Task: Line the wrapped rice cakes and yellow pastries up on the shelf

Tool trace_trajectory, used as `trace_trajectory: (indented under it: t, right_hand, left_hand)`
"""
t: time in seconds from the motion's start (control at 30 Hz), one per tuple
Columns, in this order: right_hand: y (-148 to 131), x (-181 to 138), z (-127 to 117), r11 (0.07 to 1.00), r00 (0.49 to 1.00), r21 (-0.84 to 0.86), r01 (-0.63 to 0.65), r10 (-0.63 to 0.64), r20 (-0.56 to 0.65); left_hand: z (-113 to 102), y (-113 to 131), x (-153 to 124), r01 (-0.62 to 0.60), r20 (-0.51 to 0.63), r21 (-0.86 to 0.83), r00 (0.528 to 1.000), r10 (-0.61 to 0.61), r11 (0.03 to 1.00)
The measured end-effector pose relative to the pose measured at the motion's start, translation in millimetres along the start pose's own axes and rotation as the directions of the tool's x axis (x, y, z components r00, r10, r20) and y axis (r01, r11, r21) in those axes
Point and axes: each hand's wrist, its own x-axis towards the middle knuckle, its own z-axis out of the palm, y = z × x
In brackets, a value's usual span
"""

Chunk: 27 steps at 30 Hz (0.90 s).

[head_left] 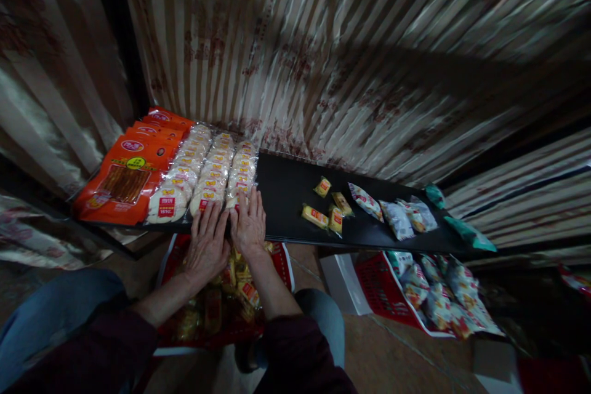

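My left hand [207, 245] and my right hand [249, 221] lie side by side, fingers stretched flat, at the front edge of a black shelf [286, 188]. Their fingertips press against the near ends of long clear packs of round white rice crackers [210, 172] lined up in rows. Left of those packs lie orange snack bags [127, 172], overlapping one another. Neither hand grips anything.
Small yellow wrapped snacks [323, 212], white patterned packets [397, 215] and green packets [466, 234] lie further right on the shelf. Below it stand a red bag of yellow snacks [231, 295] and a red-and-white box of packets [434, 295]. Striped curtain hangs behind.
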Motion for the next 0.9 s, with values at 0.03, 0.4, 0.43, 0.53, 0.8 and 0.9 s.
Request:
trace_trajectory:
  t: [0.03, 0.4, 0.43, 0.53, 0.8, 0.9]
  right_hand:
    - [0.4, -0.1, 0.5, 1.0, 1.0, 0.001, -0.002, 0.002, -0.003]
    - [0.8, -4.3, -2.2, 0.999, 0.998, 0.018, -0.027, 0.029, -0.06]
    - [0.5, -4.5, -2.8, 0.999, 0.998, 0.02, -0.029, 0.03, -0.059]
    - [0.4, -4.4, -3.5, 0.999, 0.998, 0.016, -0.033, 0.034, -0.057]
    - [2.6, -1.8, 2.1, 0.999, 0.999, -0.002, -0.047, 0.047, -0.027]
    - [2.9, -2.4, 1.7, 0.999, 0.998, 0.007, -0.038, 0.039, -0.039]
  left_hand:
    - [0.0, -0.3, -0.2, -0.003, -0.003, 0.001, 1.0, 0.003, 1.0]
    - [-3.6, -0.5, -2.1, 0.016, 0.019, 0.005, 1.0, -0.016, 1.0]
    - [-4.0, -0.3, -2.1, 0.016, 0.018, 0.003, 1.0, -0.016, 1.0]
    - [-5.2, 0.1, -1.9, 0.018, 0.019, -0.007, 1.0, -0.017, 1.0]
    - [-6.1, -1.6, -1.3, 0.026, 0.022, -0.001, 0.999, -0.026, 1.0]
    - [-5.5, -2.3, -1.7, 0.016, 0.023, -0.003, 1.0, -0.016, 1.0]
